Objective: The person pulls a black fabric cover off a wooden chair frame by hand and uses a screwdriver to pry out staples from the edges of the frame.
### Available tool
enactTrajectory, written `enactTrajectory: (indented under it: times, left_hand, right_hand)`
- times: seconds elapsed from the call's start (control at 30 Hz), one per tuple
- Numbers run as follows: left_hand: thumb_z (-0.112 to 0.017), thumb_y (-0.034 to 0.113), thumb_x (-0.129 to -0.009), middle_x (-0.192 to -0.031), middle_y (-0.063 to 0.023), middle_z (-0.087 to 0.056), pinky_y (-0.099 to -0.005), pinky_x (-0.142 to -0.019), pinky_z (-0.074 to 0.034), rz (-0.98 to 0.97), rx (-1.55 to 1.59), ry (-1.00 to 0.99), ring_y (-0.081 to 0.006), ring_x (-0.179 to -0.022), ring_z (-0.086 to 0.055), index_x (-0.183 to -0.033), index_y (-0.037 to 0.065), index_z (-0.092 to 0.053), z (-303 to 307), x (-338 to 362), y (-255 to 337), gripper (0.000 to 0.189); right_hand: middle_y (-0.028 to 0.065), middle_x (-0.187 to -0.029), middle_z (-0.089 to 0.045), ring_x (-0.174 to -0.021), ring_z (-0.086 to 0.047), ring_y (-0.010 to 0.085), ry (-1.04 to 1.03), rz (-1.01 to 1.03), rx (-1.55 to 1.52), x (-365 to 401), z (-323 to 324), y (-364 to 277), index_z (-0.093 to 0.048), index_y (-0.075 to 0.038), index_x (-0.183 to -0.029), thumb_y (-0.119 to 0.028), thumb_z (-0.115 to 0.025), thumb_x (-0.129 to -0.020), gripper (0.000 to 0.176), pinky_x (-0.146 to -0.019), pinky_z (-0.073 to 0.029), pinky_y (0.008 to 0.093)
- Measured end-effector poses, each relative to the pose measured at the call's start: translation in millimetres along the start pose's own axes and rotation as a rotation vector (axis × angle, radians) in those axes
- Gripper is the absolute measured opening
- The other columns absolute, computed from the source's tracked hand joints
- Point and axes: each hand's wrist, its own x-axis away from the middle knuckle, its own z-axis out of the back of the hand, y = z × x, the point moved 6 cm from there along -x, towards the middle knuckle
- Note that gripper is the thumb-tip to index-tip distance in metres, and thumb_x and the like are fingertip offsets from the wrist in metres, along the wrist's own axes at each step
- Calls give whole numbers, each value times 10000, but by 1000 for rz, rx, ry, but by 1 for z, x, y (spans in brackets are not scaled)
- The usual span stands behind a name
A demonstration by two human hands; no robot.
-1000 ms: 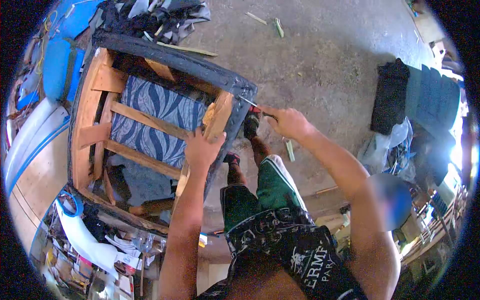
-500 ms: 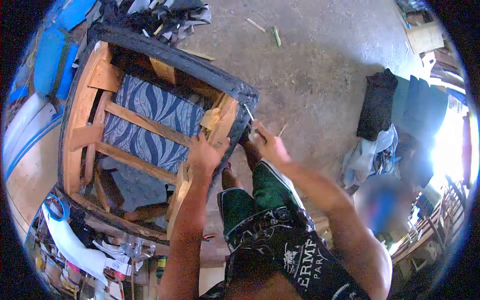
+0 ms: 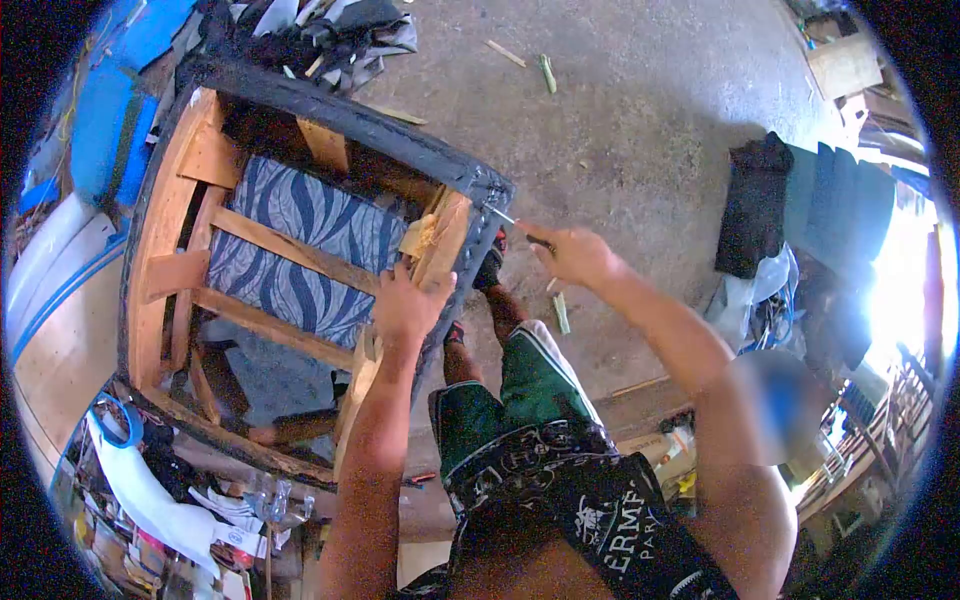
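A wooden furniture frame [image 3: 300, 252] with dark upholstery [image 3: 330, 103] round its outside lies tilted in front of me. My left hand [image 3: 408, 303] grips its near wooden rail, close to a small yellowish block [image 3: 419, 237]. In my right hand [image 3: 578, 258] is a screwdriver [image 3: 508, 216] with a dark handle and a thin metal shaft. Its tip touches the dark covering at the frame's right corner; the exact contact is too small to make out. Patterned blue-grey fabric [image 3: 300, 225] shows through the slats.
Dark cloth scraps [image 3: 350, 40] heap up behind the frame. Several wood slivers [image 3: 548, 74] lie on the concrete floor [image 3: 640, 130]. Dark folded material [image 3: 757, 205] lies at the right. Cluttered tools and scraps [image 3: 215, 510] fill the lower left. My feet are beside the frame's corner.
My right hand has swung outward to the right and slightly up, laying the screwdriver's shaft at a flatter angle with its tip still at the corner. My left hand stays on the rail.
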Motion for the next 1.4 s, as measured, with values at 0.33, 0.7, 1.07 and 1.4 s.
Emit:
enactTrajectory:
  times: [0.33,0.7,1.07,1.4]
  left_hand:
    - [-685,690,-703,-1131,-231,-618,-479,-797,-550,37,-15,3,-402,-968,-647,-1238,-9,-582,-5,-6,-12,886]
    - [-689,700,-697,-1203,-249,-611,-488,-937,-495,79,97,-65,-415,-1171,-554,-1291,-13,-565,0,-6,-13,936]
    - [-665,712,-718,-1137,-268,-618,-475,-873,-526,40,67,-55,-414,-1042,-622,-1219,-55,-583,-7,-4,-13,920]
    - [-709,709,-681,-1090,-286,-628,-520,-878,-505,128,85,-86,-458,-1039,-616,-1231,-23,-579,-4,-2,-5,925]
  right_hand:
    - [179,-1178,-662,-1008,-659,372,9,143,-144,-10,14,-1,-494,-322,-1415,-358,-540,-965,453,-902,-515,453]
    - [205,-854,-692,-761,-685,417,-2,-50,190,8,-13,-12,-434,-304,-1449,-321,-541,-971,491,-685,-539,483]
    - [221,-885,-671,-766,-656,459,338,-110,-134,-37,-130,60,-452,-152,-1327,-338,-567,-961,427,-661,-532,541]
    - [255,-985,-661,-876,-647,474,146,90,-334,-4,-76,52,-350,-217,-1467,-290,-549,-971,539,-764,-530,536]
